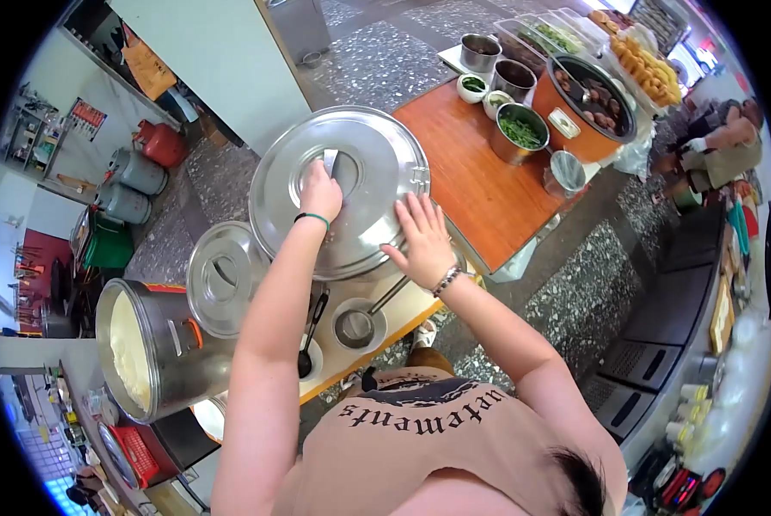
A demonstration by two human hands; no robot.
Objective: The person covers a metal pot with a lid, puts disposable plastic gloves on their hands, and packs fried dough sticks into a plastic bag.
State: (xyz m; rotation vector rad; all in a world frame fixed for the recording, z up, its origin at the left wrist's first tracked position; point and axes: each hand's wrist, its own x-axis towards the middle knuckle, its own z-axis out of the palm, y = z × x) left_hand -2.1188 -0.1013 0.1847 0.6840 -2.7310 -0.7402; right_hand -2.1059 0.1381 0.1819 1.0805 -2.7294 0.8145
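Note:
A large round metal lid point(370, 219) lies in front of me; whatever is beneath it is hidden. My left hand point(320, 193) is closed around the handle point(330, 160) at its centre. Spread flat, my right hand point(425, 244) presses on the lid's near right rim, fingers apart. Just below the lid, a strainer point(354, 328) rests in a white container point(380, 335). Beside it, a black ladle point(306, 361) stands in a small white bowl point(316, 365). A smaller metal lid point(224, 301) leans at the left.
A tall metal pot point(164, 378) with pale contents stands at left. On the right, a brown table point(467, 185) bears a metal cup of chopped greens point(520, 131), an orange cooker point(564, 123) and food trays. Gas cylinders point(159, 143) stand at far left; a person point(729, 142) is at far right.

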